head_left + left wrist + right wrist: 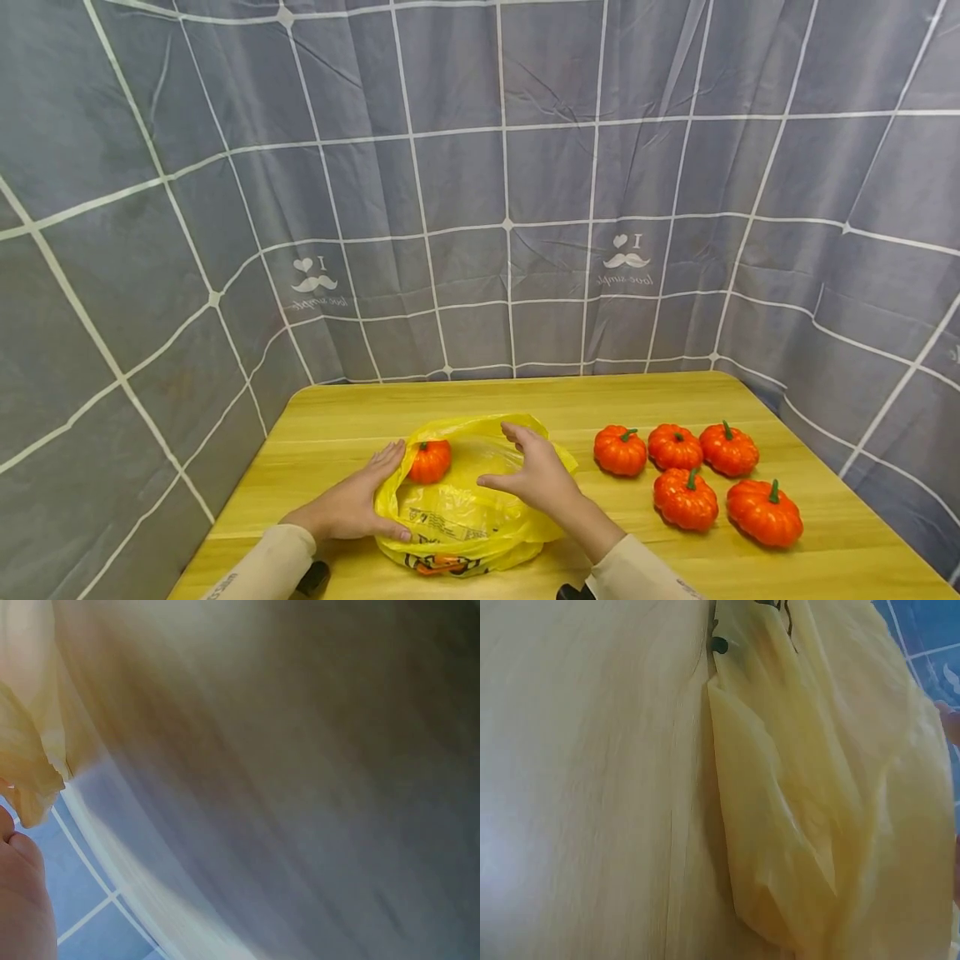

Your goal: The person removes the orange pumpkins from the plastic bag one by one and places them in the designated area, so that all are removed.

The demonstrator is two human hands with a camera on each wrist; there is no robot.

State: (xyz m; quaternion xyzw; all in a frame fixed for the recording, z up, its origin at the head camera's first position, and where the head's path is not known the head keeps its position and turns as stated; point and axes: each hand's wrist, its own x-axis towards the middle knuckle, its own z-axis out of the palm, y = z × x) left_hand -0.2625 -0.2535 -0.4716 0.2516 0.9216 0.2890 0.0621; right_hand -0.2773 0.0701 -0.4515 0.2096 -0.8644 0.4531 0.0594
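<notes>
A yellow plastic bag (465, 554) lies with its mouth spread wide on the table, printed at the front. Inside it, at the left, sits a small orange pumpkin (431, 462) with a green stem. Along the bag's left rim my left hand (352, 502) rests with fingers extended and the thumb at the front edge. My right hand (542, 475) is at the bag's right side, fingers and thumb spread apart over the mouth, holding no pumpkin. In the right wrist view the crumpled bag side (795, 787) hides most of that hand.
Several orange pumpkins (685, 498) with green stems stand grouped to the right of the bag on the wood-grain table (330, 425). Grey curtains (465, 183) with white grid lines hang behind the table and at both sides.
</notes>
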